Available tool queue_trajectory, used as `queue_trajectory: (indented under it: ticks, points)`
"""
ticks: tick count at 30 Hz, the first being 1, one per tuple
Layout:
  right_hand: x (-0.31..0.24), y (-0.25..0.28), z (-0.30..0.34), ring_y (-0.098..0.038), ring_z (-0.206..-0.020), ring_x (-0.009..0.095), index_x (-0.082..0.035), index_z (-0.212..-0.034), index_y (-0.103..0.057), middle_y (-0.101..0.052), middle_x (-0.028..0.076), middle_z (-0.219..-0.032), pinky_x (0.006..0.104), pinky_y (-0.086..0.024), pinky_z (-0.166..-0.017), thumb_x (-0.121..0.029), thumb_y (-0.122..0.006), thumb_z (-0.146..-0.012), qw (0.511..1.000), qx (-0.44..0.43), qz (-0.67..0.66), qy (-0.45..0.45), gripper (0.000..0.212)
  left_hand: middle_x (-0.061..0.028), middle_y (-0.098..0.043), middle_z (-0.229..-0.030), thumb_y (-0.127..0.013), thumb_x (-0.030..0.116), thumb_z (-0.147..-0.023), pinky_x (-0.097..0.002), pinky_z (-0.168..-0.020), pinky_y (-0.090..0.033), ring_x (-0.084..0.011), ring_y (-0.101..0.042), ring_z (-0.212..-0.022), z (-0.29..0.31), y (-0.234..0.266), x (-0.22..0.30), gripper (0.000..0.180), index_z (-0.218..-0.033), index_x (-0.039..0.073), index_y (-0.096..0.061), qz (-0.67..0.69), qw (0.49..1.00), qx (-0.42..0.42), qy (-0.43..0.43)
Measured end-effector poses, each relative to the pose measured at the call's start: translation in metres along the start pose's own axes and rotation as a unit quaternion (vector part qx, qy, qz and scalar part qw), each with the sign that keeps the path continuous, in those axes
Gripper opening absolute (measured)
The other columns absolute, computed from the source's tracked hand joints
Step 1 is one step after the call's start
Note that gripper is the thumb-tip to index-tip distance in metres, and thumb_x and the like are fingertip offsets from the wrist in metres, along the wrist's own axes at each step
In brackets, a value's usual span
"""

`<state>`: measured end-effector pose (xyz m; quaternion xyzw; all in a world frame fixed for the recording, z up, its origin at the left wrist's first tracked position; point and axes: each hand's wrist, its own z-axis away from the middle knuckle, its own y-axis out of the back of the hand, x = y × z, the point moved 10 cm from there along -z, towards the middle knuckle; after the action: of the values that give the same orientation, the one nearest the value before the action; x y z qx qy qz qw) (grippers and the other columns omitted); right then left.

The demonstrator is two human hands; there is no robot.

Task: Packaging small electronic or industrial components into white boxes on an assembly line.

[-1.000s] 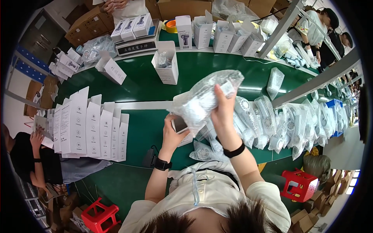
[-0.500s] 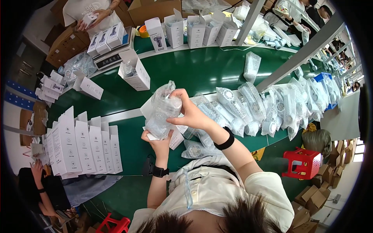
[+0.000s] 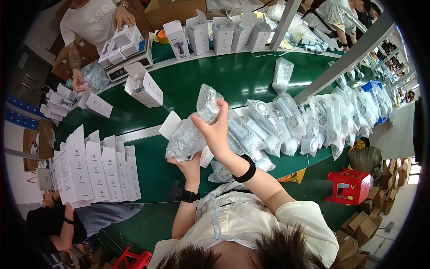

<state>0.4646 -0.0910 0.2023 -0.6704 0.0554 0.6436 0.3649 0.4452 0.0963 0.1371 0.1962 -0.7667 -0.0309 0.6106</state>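
Observation:
Over the near edge of the green table, my right hand (image 3: 216,128) is closed round the upper end of a bubble-wrapped package (image 3: 188,138). The item inside the clear wrap cannot be made out. The package slants down to the left, its lower end at the mouth of a white carton (image 3: 170,125), whose raised flap shows beside it. Gripping that carton from below is my left hand (image 3: 190,169), fingers partly hidden by the wrap and the carton. To the right of my right hand lies a row of similar bubble-wrapped packages (image 3: 264,121).
Several open white cartons (image 3: 101,170) stand at the left. A filled carton (image 3: 145,87) and a lone wrapped package (image 3: 282,75) sit on the green belt (image 3: 215,80). Across it, a person handles boxes on a scale (image 3: 130,65). A metal post (image 3: 345,58) slants at the right.
My right hand has shifted up and right; the package's top leans right, its lower end at the carton. The carton on the belt moved slightly left. The person opposite now reaches toward boxes.

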Motion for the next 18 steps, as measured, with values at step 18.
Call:
queue_trajectory:
  ticks: [18]
  points:
    - [0.008,0.067,-0.015,-0.042,-0.112,0.032,-0.007,-0.101,-0.060,-0.046,0.013,-0.118,0.0424,-0.035,-0.092,-0.022,-0.065,-0.072,0.889,-0.236,0.369,0.135,0.033,-0.0207,-0.030,-0.124,-0.076,0.002,-0.060,-0.0407,-0.093,-0.032,-0.0298,-0.037,-0.113,-0.013,0.047,-0.005,0.076,-0.111,0.008,-0.021,-0.034,0.994,-0.035,-0.102]
